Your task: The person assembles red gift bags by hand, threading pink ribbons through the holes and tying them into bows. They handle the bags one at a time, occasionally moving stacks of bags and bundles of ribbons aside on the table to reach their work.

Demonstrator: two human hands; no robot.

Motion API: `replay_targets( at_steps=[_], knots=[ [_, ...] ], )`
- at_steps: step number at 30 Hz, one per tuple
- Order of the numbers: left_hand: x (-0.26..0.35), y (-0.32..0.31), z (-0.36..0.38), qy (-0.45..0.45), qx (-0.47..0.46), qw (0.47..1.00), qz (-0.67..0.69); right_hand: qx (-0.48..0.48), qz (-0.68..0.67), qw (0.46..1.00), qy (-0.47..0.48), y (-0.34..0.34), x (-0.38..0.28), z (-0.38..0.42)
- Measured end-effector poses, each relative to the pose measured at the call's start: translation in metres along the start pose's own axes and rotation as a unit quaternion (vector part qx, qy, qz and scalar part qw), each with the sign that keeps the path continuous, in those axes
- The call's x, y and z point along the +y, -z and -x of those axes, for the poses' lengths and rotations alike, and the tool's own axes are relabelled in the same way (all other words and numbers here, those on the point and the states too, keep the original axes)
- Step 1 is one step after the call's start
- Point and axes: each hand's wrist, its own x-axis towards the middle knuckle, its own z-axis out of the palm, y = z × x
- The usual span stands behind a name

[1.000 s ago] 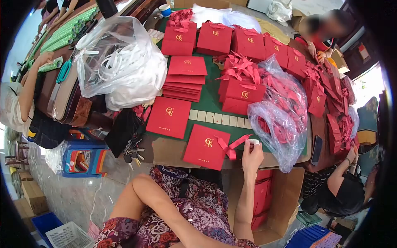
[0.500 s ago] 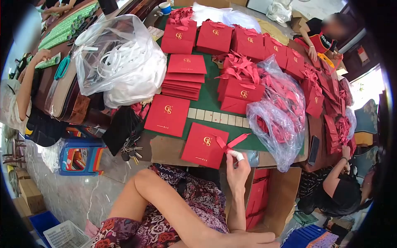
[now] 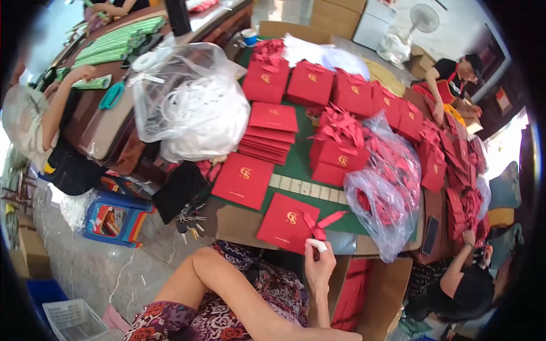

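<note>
My right hand (image 3: 319,266), with white tape around a finger, pinches a flat red gift bag (image 3: 282,220) at its right edge, beside the red ribbon (image 3: 315,225). The bag lies at the table's front edge and has a gold logo. My left forearm (image 3: 250,301) crosses low over my lap to the right. Only a sliver of my left hand (image 3: 341,336) shows at the bottom edge, its fingers cut off from view. Another flat red bag (image 3: 242,181) lies up and to the left, in front of a stack of red bags (image 3: 266,145).
Standing red bags (image 3: 310,84) line the table's back. A plastic sack of red ribbons (image 3: 392,187) is at right, a sack of white ribbon (image 3: 199,108) at left. An open carton (image 3: 384,295) stands below. Co-workers (image 3: 455,85) are around; a phone (image 3: 430,236) lies right.
The view has tilted up, so everything sits lower in it. My right hand keeps its pinch at the bag's ribbon edge. My left hand has slipped mostly out of the bottom of the view.
</note>
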Motion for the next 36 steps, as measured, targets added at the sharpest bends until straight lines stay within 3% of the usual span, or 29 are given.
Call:
replay_targets(
  at_steps=[2,5,7,9,11,13,17,21,28,31,36],
  knots=[
    [0.008,-0.018,0.020,0.095,0.262,0.960,0.037,-0.013,0.006,1.000,-0.016,0.002,-0.004,0.001],
    [0.003,-0.006,0.049,0.181,0.323,0.929,0.024,-0.023,-0.002,0.999,-0.027,0.001,-0.002,0.005],
    [-0.001,-0.025,0.094,0.351,0.238,0.906,0.004,-0.021,-0.006,0.999,-0.024,0.000,0.001,0.007],
    [-0.003,-0.033,0.136,0.495,0.276,0.824,-0.008,-0.028,-0.034,0.997,-0.066,-0.002,0.001,0.012],
    [-0.002,-0.027,0.171,0.610,0.286,0.734,-0.087,-0.026,-0.026,0.998,-0.047,-0.003,0.000,0.012],
    [-0.011,-0.034,0.228,0.619,0.317,0.673,-0.251,-0.025,-0.033,0.997,-0.058,-0.004,0.000,0.014],
    [-0.029,-0.008,0.303,0.720,0.195,0.551,-0.374,-0.021,-0.022,0.999,-0.012,-0.006,0.005,0.011],
    [-0.054,-0.002,0.339,0.692,0.153,0.560,-0.429,-0.014,-0.015,1.000,-0.022,-0.001,0.000,0.008],
    [-0.079,-0.003,0.370,0.711,0.089,0.517,-0.468,-0.011,-0.006,0.999,-0.032,0.003,0.003,0.013],
    [-0.076,0.000,0.369,0.685,0.112,0.540,-0.476,-0.010,0.002,1.000,-0.030,0.003,0.005,0.013],
    [-0.044,-0.001,0.338,0.585,0.247,0.581,-0.510,-0.001,-0.007,0.999,-0.031,0.000,0.006,0.014]
  ],
)
